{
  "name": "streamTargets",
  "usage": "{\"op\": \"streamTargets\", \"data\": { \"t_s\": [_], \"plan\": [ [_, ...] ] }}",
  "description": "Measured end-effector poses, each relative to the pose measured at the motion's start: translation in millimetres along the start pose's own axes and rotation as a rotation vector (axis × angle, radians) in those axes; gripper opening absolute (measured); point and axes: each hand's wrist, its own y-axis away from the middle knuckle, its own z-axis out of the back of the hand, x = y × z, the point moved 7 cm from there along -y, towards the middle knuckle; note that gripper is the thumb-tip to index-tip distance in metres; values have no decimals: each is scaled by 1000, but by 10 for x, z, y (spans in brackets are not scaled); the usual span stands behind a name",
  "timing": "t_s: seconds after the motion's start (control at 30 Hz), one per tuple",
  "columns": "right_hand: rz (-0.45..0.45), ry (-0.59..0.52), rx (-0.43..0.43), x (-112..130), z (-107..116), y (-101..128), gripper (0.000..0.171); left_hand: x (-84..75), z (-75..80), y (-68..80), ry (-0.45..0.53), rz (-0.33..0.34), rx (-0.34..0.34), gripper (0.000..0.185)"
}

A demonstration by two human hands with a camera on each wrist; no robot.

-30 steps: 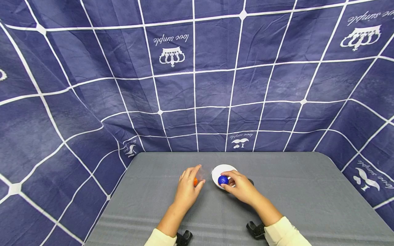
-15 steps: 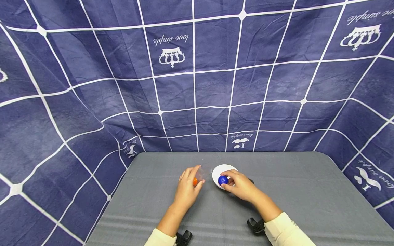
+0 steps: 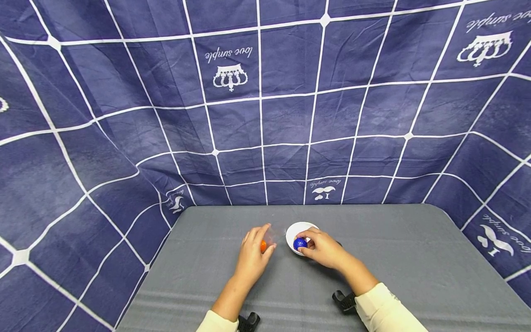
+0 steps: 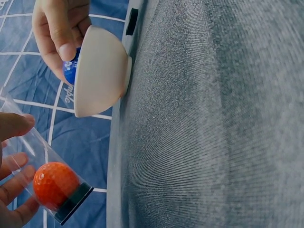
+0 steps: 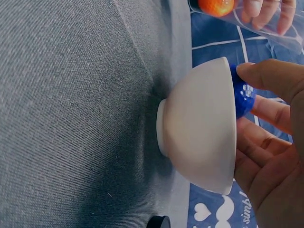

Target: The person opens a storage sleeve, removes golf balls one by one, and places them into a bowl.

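My left hand (image 3: 250,256) holds a clear plastic tube (image 4: 31,142) with a black end (image 4: 76,203), thumb on one side and fingers on the other. Inside the tube, against that dark end, lies an orange dimpled golf ball (image 4: 56,185). A white bowl (image 5: 202,128) stands upright on the grey table, just right of the tube. Over its mouth my right hand (image 3: 328,252) pinches a blue golf ball (image 3: 300,244) between thumb and fingers. In both wrist views the ball's lower part is hidden behind the bowl's rim. The bowl's inside is partly covered by the right hand.
A small black object (image 3: 339,244) lies on the grey table (image 3: 398,258) to the right of the bowl, mostly behind the right hand. Blue cloth (image 3: 286,120) with white lines rises behind the table and at both sides.
The right hand and the blue golf ball have shifted very slightly down and left over the bowl. The left hand and the tube stay in place.
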Motion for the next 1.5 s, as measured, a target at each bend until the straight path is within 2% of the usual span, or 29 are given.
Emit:
{"op": "streamTargets", "data": {
  "t_s": [0.23, 0.37, 0.63, 1.23, 1.5],
  "plan": [
    [53, 89, -3, 21, 10, -25, 22, 8, 12, 8, 7, -38, -53, 60],
    [57, 146, -9, 31, 15, -40, 22, 29, 0, 12, 10, -12, -26, 60],
    [42, 158, -16, 47, 13, -45, 21, 66, -25, 26, 11, 35, 22, 59],
    [71, 92, -75, 41, 49, -32, 19, 57, -4, 12, 14, 43, 28, 59],
    [35, -11, -135, -2, 96, -4, 19, 33, 13, 3, 14, 13, 15, 60]
  ]
}}
